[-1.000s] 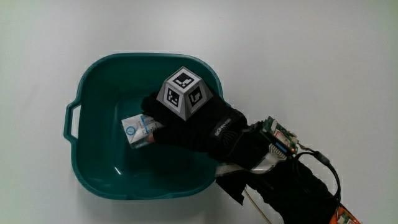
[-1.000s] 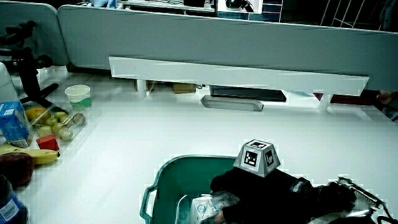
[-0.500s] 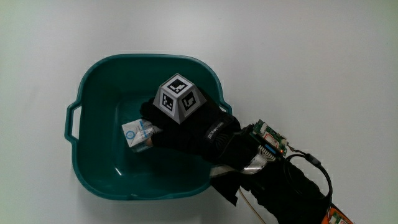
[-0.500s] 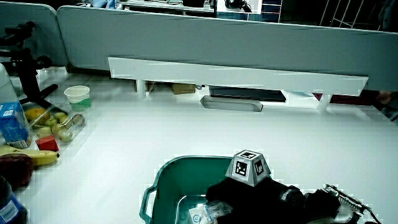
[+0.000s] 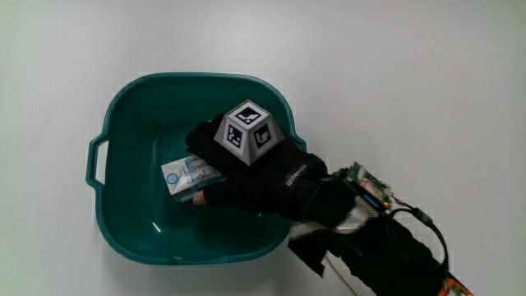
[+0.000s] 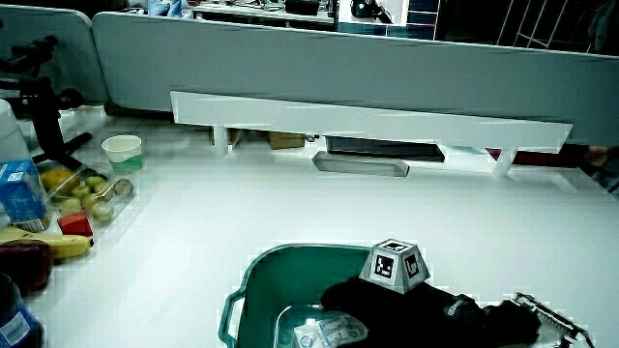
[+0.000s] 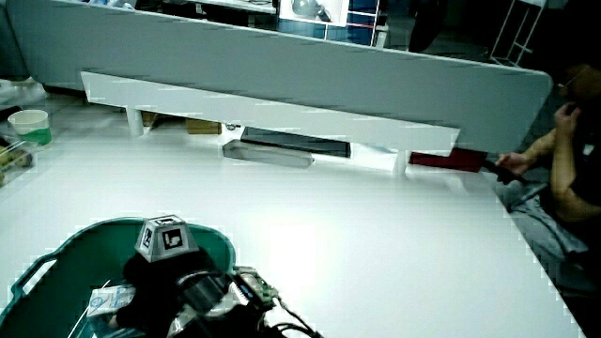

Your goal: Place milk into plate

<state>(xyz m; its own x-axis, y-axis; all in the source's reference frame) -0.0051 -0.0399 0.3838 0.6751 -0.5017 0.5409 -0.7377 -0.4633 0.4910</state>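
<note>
A small white and blue milk carton (image 5: 182,174) lies on the floor of a teal basin (image 5: 131,99) with a handle on its rim. The gloved hand (image 5: 246,168) reaches into the basin from the rim nearest the person. Its fingers curl over the carton and its thumb sits against the carton's nearer side. The patterned cube rides on the back of the hand. Both side views show the carton (image 6: 324,333) (image 7: 111,300) low inside the basin (image 6: 280,266) (image 7: 56,249), partly covered by the hand (image 6: 387,300) (image 7: 160,277).
In a side view, a paper cup (image 6: 122,148), a tray of fruit (image 6: 82,188), a blue carton (image 6: 19,193) and a banana (image 6: 58,242) stand at the table's edge. A long white shelf (image 6: 368,118) runs along the low partition.
The hand sank deeper into the basin with the carton, then shifted a little. The carton now rests on the basin floor, still under the fingers.
</note>
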